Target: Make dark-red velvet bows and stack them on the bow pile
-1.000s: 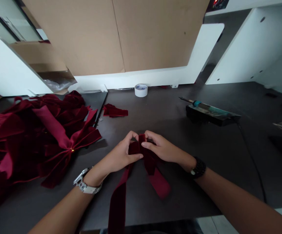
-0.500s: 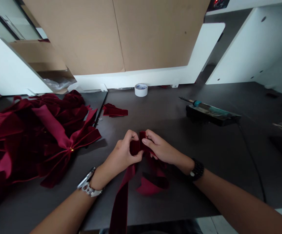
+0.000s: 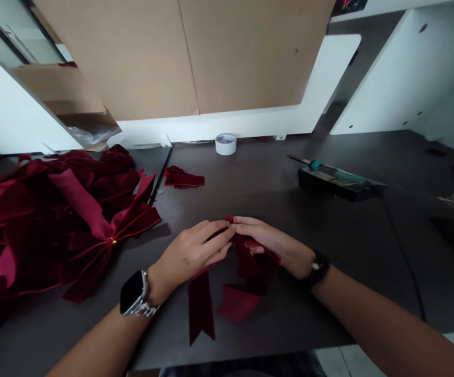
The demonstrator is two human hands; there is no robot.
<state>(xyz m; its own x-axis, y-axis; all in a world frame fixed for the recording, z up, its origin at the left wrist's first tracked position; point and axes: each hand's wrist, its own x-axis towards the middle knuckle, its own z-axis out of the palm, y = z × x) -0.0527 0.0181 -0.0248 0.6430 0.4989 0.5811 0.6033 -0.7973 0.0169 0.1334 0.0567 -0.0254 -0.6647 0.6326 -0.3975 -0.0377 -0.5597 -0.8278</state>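
A dark red velvet ribbon (image 3: 201,303) is gathered between my two hands above the middle of the dark table. My left hand (image 3: 197,246) is closed on it, with the back of the hand turned up and the fingertips meeting the other hand. Pinching the same ribbon from the right side is my right hand (image 3: 264,238). One tail with a notched end hangs below my left fingers, and more ribbon loops and trails under my right hand. Most of the pinched part is hidden behind my fingers.
A large heap of red velvet bows (image 3: 34,225) covers the left side. Small red ribbon pieces (image 3: 183,178) lie beyond my hands. A tape roll (image 3: 226,144) stands near the back panel. At right, a soldering iron (image 3: 321,167) rests on a black holder (image 3: 335,184), its cord (image 3: 401,246) running forward.
My left hand has rolled over, its curled finger and thumb closing in against my right hand. The ribbon tail under it has drawn up, so its notched end now shows.
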